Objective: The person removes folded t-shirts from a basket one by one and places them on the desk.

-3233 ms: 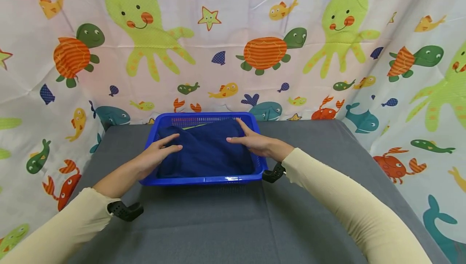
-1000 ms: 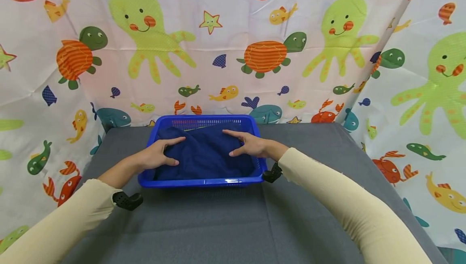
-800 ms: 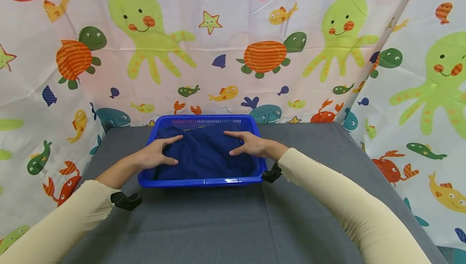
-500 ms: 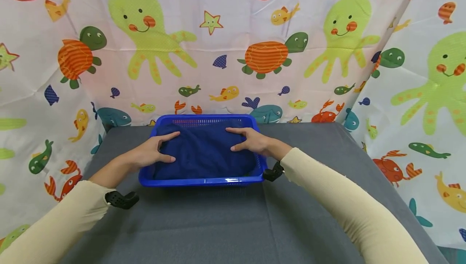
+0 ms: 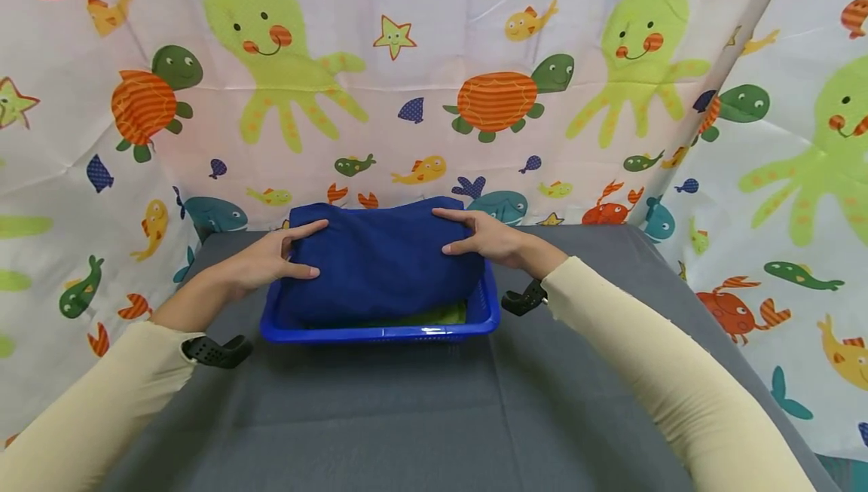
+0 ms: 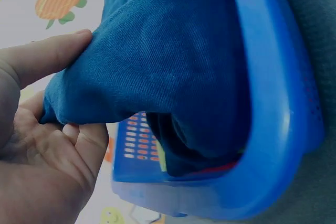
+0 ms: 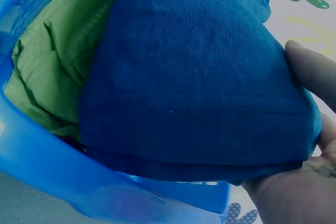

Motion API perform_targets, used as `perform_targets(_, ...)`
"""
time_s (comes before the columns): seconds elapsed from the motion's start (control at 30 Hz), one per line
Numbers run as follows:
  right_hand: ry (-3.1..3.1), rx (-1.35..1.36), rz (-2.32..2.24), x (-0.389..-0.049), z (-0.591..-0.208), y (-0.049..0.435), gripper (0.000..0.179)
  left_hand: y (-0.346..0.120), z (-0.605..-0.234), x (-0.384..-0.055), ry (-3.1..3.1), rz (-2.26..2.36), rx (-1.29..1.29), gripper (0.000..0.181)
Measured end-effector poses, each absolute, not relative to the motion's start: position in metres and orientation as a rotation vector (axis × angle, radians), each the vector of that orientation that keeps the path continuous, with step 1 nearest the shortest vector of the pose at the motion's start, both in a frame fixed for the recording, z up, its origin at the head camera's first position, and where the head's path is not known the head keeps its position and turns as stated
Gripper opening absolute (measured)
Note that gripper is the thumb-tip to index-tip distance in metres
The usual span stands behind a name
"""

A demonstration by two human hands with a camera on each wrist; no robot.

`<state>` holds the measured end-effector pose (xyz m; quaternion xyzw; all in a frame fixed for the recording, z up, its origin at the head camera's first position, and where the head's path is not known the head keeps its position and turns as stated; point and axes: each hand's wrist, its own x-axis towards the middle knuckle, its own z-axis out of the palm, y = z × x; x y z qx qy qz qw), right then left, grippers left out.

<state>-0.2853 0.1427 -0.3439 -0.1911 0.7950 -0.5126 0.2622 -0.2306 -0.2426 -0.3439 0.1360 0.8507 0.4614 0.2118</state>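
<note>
A folded dark blue garment (image 5: 383,258) is raised at its far side above a blue plastic basket (image 5: 380,334), its near part still inside. My left hand (image 5: 261,262) grips the garment's left edge, fingers curled underneath in the left wrist view. At the opposite edge my right hand (image 5: 498,242) holds it the same way, fingers below and thumb on top. A stitched hem shows on the garment in the right wrist view; its exact kind is not clear. Under it lies green cloth (image 7: 58,56), and a bit of red (image 6: 223,168) shows in the left wrist view.
The basket stands on a grey cloth-covered table (image 5: 380,417), near its back edge. A white curtain (image 5: 434,40) printed with sea animals hangs behind and along both sides. A black strap (image 5: 220,352) sits at my left wrist, another strap (image 5: 524,298) at my right.
Both hands have closed on the dark blue garment and lifted it up and back from lying flat in the basket. Green cloth now shows at the basket's front.
</note>
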Motion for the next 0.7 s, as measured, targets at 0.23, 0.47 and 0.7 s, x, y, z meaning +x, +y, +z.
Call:
perform_targets(0.23, 2.145, -0.547, -1.354, -0.279, -0.351, 0.149, 0.073, -0.231, -0.354, -0.222, 2.380, 1.197, 0.351, 0.086)
perform_targets(0.47, 2.177, -0.475, -1.259, -0.274, -0.358, 0.150, 0.074, -0.216, -0.373, -0.222, 2.440, 0.908, 0.338, 0.088)
perform_targets(0.7, 2.203, -0.483, -1.218, -0.272, -0.360, 0.152, 0.075, -0.200, -0.369, -0.220, 2.455, 0.721, 0.287, 0.095)
